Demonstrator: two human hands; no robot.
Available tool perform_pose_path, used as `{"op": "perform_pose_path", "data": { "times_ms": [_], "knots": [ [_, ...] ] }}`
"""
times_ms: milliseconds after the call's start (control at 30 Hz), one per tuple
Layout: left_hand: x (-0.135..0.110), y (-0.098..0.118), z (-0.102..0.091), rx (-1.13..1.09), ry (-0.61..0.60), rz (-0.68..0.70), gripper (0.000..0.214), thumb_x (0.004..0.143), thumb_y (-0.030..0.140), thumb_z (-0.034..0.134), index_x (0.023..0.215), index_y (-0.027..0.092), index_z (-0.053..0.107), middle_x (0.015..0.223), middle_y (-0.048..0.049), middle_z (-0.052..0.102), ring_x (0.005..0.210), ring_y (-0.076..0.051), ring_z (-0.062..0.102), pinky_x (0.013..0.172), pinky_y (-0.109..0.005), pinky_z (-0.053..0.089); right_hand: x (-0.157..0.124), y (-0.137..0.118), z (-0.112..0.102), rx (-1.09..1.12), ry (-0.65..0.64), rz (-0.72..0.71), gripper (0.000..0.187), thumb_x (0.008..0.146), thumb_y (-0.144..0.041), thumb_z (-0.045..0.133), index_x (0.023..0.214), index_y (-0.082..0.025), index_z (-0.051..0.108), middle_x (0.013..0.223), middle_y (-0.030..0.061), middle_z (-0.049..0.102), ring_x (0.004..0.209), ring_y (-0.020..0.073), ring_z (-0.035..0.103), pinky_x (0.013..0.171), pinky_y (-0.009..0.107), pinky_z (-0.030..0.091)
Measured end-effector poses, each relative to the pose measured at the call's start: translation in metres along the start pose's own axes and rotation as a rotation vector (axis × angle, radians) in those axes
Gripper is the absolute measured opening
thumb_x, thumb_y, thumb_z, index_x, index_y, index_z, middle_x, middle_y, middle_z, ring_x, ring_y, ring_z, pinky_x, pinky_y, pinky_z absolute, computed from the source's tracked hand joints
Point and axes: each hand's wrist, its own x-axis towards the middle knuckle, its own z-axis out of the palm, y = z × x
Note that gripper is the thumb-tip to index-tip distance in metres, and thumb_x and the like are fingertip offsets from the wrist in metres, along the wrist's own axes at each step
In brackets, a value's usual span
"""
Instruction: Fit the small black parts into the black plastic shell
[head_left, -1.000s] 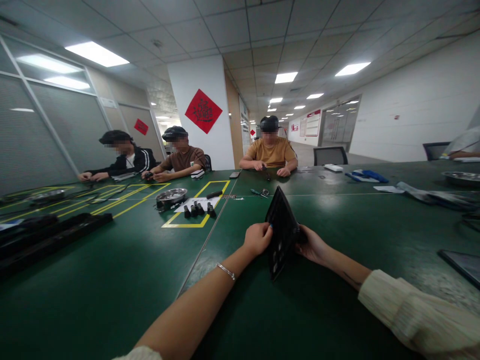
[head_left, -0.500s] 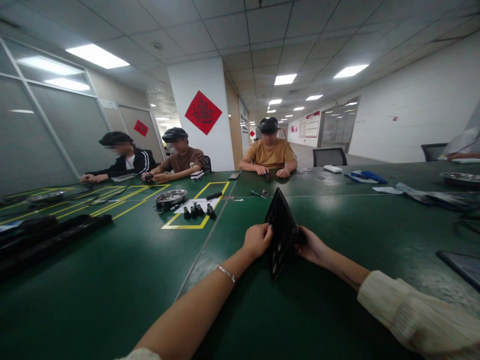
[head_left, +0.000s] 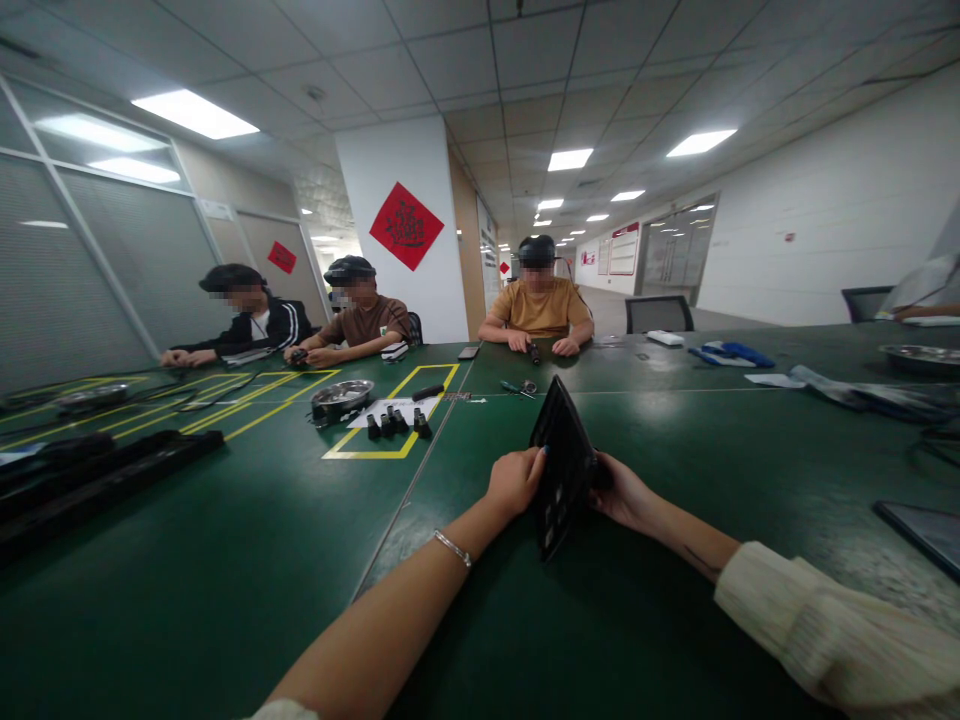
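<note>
The left hand (head_left: 516, 481) and right hand (head_left: 622, 492) are clasping a thin black panel (head_left: 563, 462), fingers curled, standing it edgewise on the matte green surface (head_left: 225, 560). A round metal dish (head_left: 343, 393) is sitting well apart, contents unclear.

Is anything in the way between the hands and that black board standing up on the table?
No, nothing visible. The left hand and the right hand both grip the black board, one on each side, as it stands on edge on the green table.

bright, even light from ceiling panels (head_left: 196, 112), soft glare on green table (head_left: 225, 560), wide-angle warp at edges, faces blurred.
</note>
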Motion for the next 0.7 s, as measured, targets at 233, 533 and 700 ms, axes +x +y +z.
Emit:
{"op": "perform_pose_path", "data": {
  "times_ms": [233, 533, 700],
  "knots": [
    [0.0, 0.0014, 0.0007, 0.049, 0.019, -0.044, 0.059, 0.088, 0.046, 0.011, 0.07, 0.017, 0.059, 0.066, -0.0047, 0.059, 0.062, -0.015, 0.054, 0.055, -0.023, 0.029, 0.0016, 0.0002, 0.0005, 0.002, 0.03, -0.008, 0.024, 0.087, -0.025, 0.034, 0.074, -0.014, 0.05, 0.057, 0.0026, 0.055, 0.04, 0.008, 0.047, 0.033, 0.016, 0.035],
    [-0.0007, 0.0006, 0.0012, 0.046, 0.028, -0.036, 0.052, 0.089, 0.042, 0.015, 0.074, 0.017, 0.059, 0.07, -0.0048, 0.061, 0.065, -0.014, 0.054, 0.055, -0.023, 0.028, 0.0028, 0.0015, -0.0033, -0.01, 0.011, -0.016, 0.024, 0.086, -0.026, 0.035, 0.074, -0.013, 0.051, 0.058, 0.0034, 0.055, 0.041, 0.0083, 0.047, 0.034, 0.016, 0.035],
    [-0.0015, 0.0018, 0.0005, 0.052, 0.031, -0.052, 0.049, 0.089, 0.041, 0.015, 0.078, 0.018, 0.056, 0.076, -0.0056, 0.062, 0.07, -0.015, 0.056, 0.06, -0.023, 0.033, 0.0008, 0.0005, 0.0003, -0.01, -0.007, -0.026, 0.024, 0.087, -0.025, 0.034, 0.074, -0.014, 0.051, 0.059, 0.0033, 0.056, 0.041, 0.008, 0.047, 0.034, 0.016, 0.035]
  ]
}}
